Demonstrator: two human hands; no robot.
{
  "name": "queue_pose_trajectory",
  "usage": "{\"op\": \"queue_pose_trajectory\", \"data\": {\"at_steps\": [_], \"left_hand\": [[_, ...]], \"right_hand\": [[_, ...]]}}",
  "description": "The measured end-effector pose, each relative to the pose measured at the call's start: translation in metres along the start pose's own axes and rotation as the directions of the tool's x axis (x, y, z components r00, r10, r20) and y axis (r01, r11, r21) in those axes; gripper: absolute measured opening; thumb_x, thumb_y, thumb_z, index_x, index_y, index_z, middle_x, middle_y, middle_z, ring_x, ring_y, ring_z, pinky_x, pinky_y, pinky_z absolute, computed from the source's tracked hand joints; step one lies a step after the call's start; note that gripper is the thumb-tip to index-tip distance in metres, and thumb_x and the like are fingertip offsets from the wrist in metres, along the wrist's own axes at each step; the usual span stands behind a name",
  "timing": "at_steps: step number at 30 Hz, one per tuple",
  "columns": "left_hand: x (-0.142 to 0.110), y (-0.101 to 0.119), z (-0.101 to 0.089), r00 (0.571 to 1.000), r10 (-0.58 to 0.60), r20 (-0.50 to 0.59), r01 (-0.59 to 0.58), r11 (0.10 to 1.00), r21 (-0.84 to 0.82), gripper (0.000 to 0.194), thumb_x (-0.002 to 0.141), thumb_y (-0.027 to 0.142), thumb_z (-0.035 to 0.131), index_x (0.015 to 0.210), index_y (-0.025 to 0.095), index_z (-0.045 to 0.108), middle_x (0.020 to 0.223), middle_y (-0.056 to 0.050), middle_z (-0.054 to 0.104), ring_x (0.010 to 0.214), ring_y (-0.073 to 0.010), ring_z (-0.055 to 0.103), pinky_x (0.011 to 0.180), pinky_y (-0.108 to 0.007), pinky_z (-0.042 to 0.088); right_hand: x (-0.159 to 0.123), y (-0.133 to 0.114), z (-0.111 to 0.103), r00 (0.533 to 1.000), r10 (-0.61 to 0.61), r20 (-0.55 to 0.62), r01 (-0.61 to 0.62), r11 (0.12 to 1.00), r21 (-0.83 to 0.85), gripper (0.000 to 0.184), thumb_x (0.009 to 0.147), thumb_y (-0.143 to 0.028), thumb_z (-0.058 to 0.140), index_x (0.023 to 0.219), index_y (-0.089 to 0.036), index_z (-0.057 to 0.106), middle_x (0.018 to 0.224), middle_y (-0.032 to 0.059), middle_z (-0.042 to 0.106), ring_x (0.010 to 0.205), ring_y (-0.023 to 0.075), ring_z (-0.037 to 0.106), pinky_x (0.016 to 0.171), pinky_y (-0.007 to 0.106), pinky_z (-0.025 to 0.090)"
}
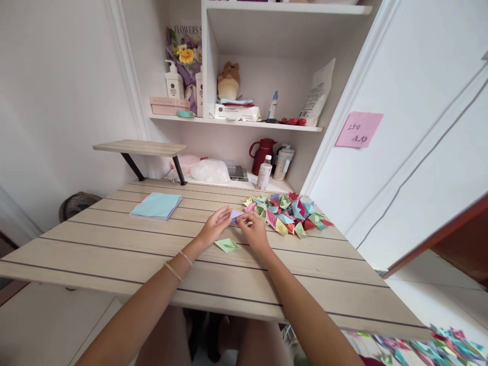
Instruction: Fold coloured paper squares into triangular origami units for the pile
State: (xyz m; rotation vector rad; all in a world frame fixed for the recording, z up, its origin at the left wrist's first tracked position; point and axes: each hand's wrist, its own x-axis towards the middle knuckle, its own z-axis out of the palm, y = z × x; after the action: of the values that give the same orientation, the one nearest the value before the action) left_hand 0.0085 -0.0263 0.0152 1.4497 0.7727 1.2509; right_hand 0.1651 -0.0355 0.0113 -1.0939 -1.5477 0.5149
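Note:
A small purple folded paper (234, 216) is held up between my two hands, a little above the table. My left hand (216, 225) has it at the fingertips on the left side, the fingers fairly straight and close together. On the other side, my right hand (253, 230) pinches the paper between thumb and fingers, partly covering it. Just below them, a light green paper boat (227, 245) lies on the wooden table (160, 254). Right of my hands is a heap of folded paper boats (284, 211) in many colours.
A stack of square paper (157, 205), light blue on top, lies at the left near a small raised shelf (141, 147). A white-capped bottle (264, 174), a red jug (263, 155) and a tumbler (283, 162) stand behind the heap. More coloured folded papers (450, 348) are at lower right.

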Motion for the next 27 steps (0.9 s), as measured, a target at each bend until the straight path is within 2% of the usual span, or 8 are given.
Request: {"op": "queue_pose_trajectory", "data": {"at_steps": [3, 8, 15, 20, 22, 24, 27], "left_hand": [[0.0022, 0.0038, -0.0046, 1.0, 0.008, -0.01, -0.008, 0.999, 0.039, 0.044, 0.068, 0.031, 0.066, 0.107, 0.013, 0.058, 0.116, -0.014, 0.058, 0.108, -0.0238, 0.053, 0.096, -0.04, 0.037], [0.0012, 0.0023, -0.0045, 0.998, -0.002, 0.057, -0.001, 0.999, 0.04, 0.04, 0.065, 0.029, 0.068, 0.1, 0.012, 0.06, 0.102, -0.012, 0.065, 0.092, -0.0203, 0.061, 0.089, -0.038, 0.043], [0.0024, -0.0031, -0.0071, 0.999, -0.004, -0.034, 0.007, 0.994, 0.105, 0.032, 0.058, 0.03, 0.073, 0.081, 0.012, 0.061, 0.075, -0.005, 0.066, 0.069, -0.0149, 0.061, 0.069, -0.028, 0.049], [0.0031, -0.0023, -0.0101, 0.996, -0.027, -0.086, 0.037, 0.992, 0.122, 0.03, 0.051, 0.03, 0.077, 0.069, 0.012, 0.061, 0.065, -0.004, 0.064, 0.062, -0.0156, 0.06, 0.064, -0.028, 0.049], [0.0026, -0.0008, -0.0091, 0.994, -0.042, -0.101, 0.052, 0.994, 0.096, 0.032, 0.051, 0.031, 0.077, 0.073, 0.012, 0.062, 0.067, -0.005, 0.065, 0.065, -0.0164, 0.061, 0.065, -0.029, 0.049], [0.0015, 0.0015, -0.0068, 0.992, -0.082, -0.096, 0.085, 0.996, 0.028, 0.038, 0.055, 0.032, 0.075, 0.085, 0.012, 0.062, 0.076, -0.006, 0.066, 0.07, -0.0167, 0.062, 0.068, -0.03, 0.05], [-0.0011, 0.0053, -0.0029, 0.987, -0.162, -0.023, 0.158, 0.979, -0.128, 0.046, 0.066, 0.035, 0.067, 0.107, 0.017, 0.055, 0.094, -0.009, 0.064, 0.08, -0.0176, 0.063, 0.073, -0.035, 0.051]], "right_hand": [[0.001, 0.0015, -0.0024, 1.0, 0.011, 0.007, -0.011, 1.0, -0.006, 0.016, 0.07, -0.032, 0.057, 0.074, -0.019, 0.066, 0.085, 0.0056, 0.058, 0.07, 0.0155, 0.051, 0.065, 0.027, 0.043], [-0.0005, 0.0016, 0.0, 0.998, -0.021, 0.061, 0.022, 1.0, -0.017, 0.013, 0.069, -0.028, 0.057, 0.074, -0.019, 0.066, 0.082, 0.0041, 0.058, 0.069, 0.0148, 0.051, 0.063, 0.027, 0.043], [-0.0051, -0.0052, 0.0039, 0.993, -0.053, 0.102, 0.058, 0.997, -0.052, 0.012, 0.068, -0.022, 0.057, 0.074, -0.019, 0.067, 0.079, 0.0028, 0.057, 0.066, 0.014, 0.052, 0.064, 0.027, 0.043], [-0.0063, -0.0063, 0.0048, 0.99, -0.066, 0.124, 0.071, 0.997, -0.035, 0.012, 0.069, -0.023, 0.057, 0.074, -0.019, 0.067, 0.079, 0.0026, 0.057, 0.067, 0.0139, 0.053, 0.065, 0.027, 0.043], [-0.0058, -0.0058, 0.0044, 0.991, -0.063, 0.121, 0.069, 0.996, -0.048, 0.012, 0.069, -0.025, 0.057, 0.075, -0.02, 0.067, 0.08, 0.0029, 0.057, 0.066, 0.0139, 0.052, 0.063, 0.027, 0.043], [-0.0052, -0.0055, 0.0033, 0.993, -0.064, 0.098, 0.071, 0.994, -0.078, 0.013, 0.07, -0.026, 0.057, 0.076, -0.02, 0.067, 0.081, 0.0035, 0.057, 0.065, 0.014, 0.052, 0.063, 0.027, 0.044], [-0.0049, -0.0064, 0.0008, 0.995, -0.096, 0.04, 0.101, 0.984, -0.144, 0.016, 0.073, -0.028, 0.055, 0.081, -0.021, 0.067, 0.084, 0.0047, 0.057, 0.067, 0.0147, 0.051, 0.064, 0.028, 0.044]]}}
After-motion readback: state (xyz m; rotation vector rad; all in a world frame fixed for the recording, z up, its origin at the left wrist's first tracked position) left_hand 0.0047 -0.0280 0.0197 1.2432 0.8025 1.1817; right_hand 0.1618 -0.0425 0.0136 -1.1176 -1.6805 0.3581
